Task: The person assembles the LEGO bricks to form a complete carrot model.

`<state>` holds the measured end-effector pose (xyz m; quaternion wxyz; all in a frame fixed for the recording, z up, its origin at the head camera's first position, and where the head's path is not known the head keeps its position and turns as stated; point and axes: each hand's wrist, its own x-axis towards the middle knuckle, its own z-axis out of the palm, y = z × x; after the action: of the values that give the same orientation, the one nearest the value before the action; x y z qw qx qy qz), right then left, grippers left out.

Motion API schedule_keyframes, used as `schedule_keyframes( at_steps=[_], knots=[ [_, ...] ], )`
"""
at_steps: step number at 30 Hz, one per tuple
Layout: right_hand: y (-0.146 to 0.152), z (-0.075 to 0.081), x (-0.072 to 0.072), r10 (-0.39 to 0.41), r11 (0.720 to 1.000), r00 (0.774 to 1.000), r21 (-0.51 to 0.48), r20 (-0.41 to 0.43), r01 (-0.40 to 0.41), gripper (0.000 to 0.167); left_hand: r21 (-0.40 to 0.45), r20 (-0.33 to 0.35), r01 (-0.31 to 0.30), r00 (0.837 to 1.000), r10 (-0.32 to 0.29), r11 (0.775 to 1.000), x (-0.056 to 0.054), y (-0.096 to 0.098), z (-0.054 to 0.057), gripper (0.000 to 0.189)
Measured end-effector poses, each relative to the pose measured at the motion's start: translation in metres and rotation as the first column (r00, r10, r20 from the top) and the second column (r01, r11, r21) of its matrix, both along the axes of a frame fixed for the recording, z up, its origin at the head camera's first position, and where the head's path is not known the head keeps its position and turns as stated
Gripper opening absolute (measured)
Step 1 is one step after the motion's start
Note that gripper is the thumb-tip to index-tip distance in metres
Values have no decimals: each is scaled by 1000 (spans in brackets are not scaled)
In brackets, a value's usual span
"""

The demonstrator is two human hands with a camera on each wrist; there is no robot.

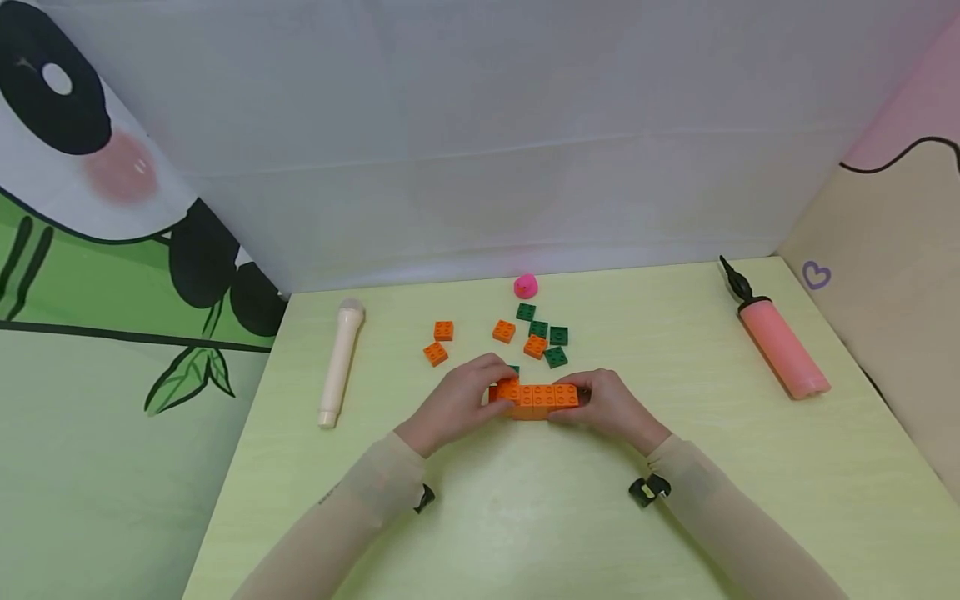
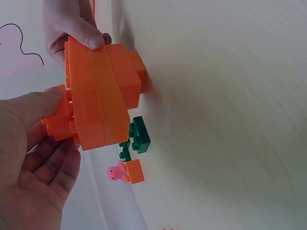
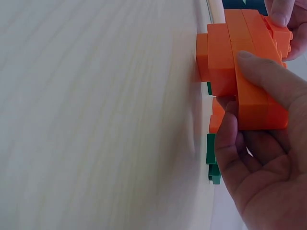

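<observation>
An orange structure of stacked toy bricks (image 1: pixel 542 402) is between both hands near the table's middle. Its lower layers step inward in the left wrist view. My left hand (image 1: pixel 463 398) pinches a small orange brick (image 2: pixel 58 125) against the studs at the structure's left end, thumb on one side. Whether that brick sits fully down on the studs I cannot tell. At the other end my right hand (image 1: pixel 606 403) grips the structure, its thumb lying along the near side in the right wrist view. Fingers partly hide both ends.
Behind the hands lie loose orange bricks (image 1: pixel 443 331) and green bricks (image 1: pixel 558 336), with a pink toy (image 1: pixel 526 287) farther back. A pale stick-shaped object (image 1: pixel 341 362) lies at left, and a pink hand pump (image 1: pixel 783 348) at right. A white sheet (image 1: pixel 480 183) borders the table's back.
</observation>
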<state>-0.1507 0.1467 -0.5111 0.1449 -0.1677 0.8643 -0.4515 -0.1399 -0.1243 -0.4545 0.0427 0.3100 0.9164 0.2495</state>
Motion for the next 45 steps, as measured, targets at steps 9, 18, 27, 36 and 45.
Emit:
schedule_keyframes(
  at_steps=[9,18,27,36,45],
  knots=[
    [0,0,0,4,1000,1000,6,-4,-4,41,21,-6,-8,1000,8,1000,-1,2,-4,35],
    [-1,1,0,9,1000,1000,-6,-4,-9,41,4,-25,-13,1000,13,1000,-2,4,-5,32],
    [-2,2,0,8,1000,1000,13,-21,-8,41,-29,-49,-48,998,46,998,-2,3,-6,32],
    [-2,1,0,-6,1000,1000,28,-24,6,42,-19,-34,-44,998,43,999,-1,6,-7,34],
    [-2,-1,0,-12,1000,999,25,-30,13,42,-18,-35,-41,999,40,999,-1,7,-8,35]
  ],
)
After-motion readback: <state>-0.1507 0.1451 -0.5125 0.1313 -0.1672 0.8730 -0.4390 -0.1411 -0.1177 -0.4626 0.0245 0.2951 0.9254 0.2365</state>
